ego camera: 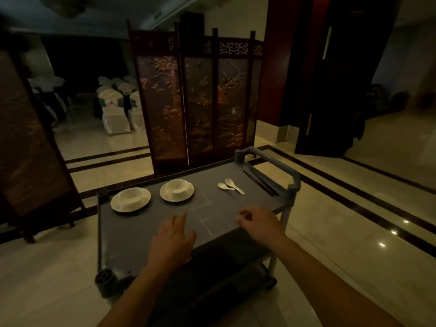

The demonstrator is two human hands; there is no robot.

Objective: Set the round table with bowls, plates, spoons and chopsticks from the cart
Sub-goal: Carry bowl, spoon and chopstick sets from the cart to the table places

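A grey cart (132, 234) stands in front of me. On its top sit two white plates, each with a white bowl on it: the left bowl (130, 197) on the left plate (116, 204) and the right bowl (177, 186) on the right plate (165, 194). Two white spoons (230, 185) lie right of them. Dark chopsticks (260, 182) lie along the right edge by the cart handle (280, 165). My left hand (173, 239) hovers over the cart top with fingers straight. My right hand (258, 224) has loosely curled fingers and holds nothing.
A dark folding screen (195, 102) with painted panels stands just behind the cart. Another screen panel (28, 142) is at the left. White-covered chairs (115, 107) are far back left. Shiny tiled floor (354, 208) spreads to the right. The round table is not in view.
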